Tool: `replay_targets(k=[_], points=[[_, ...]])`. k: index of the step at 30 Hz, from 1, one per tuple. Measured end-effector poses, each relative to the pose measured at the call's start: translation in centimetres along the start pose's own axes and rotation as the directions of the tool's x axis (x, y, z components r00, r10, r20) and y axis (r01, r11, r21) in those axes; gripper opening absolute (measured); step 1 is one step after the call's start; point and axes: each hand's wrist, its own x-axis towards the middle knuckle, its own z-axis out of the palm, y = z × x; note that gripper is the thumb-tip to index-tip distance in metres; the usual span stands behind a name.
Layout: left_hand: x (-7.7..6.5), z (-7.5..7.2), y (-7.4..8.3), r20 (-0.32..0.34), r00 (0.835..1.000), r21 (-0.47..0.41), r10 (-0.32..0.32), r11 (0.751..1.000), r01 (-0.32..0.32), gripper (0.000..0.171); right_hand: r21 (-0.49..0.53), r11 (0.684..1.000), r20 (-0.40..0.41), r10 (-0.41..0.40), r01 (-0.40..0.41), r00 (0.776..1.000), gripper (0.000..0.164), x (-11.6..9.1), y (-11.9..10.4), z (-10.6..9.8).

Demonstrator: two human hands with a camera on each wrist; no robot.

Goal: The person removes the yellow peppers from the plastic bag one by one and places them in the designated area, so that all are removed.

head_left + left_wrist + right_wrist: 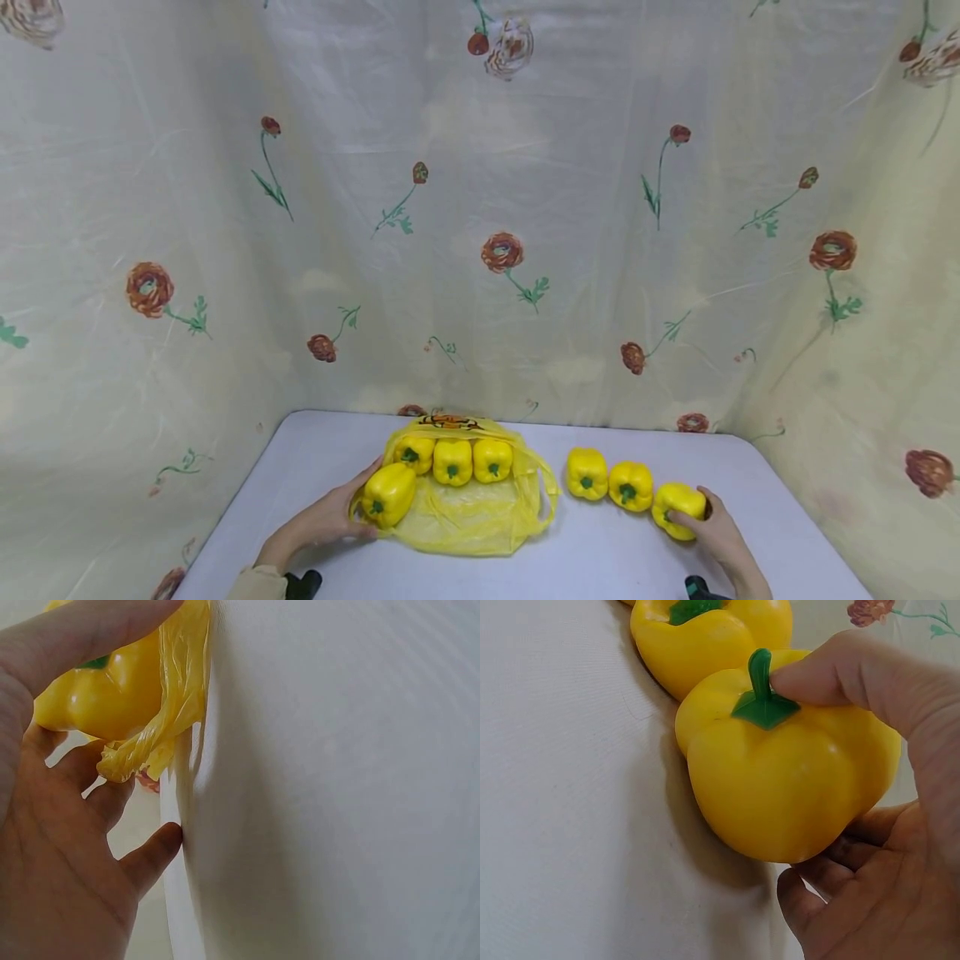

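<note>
Grasped by left hand [333,512] at left edge of yellow bag [465,521]: front-left pepper [390,493]. Aligned along far edge of bag: three peppers [453,460]. Set right of bag, across a narrow gap: two loose peppers [585,473], then end pepper [675,498], pinched between thumb and fingers of right hand [717,527]. Extending in front of bag: white tabletop [592,567].

The left grip [64,832] cups a yellow pepper [124,694] beside crumpled plastic [182,675].
</note>
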Motion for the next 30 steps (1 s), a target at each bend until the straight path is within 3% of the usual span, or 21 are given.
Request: replay_targets(k=[30], points=[[-0.08, 0.2, 0.29, -0.008, 1.0, 0.019, -0.016, 1.0, 0.016, 0.115, 0.002, 1.0, 0.01, 0.03, -0.03, 0.999, 0.123, -0.04, -0.07, 0.09]])
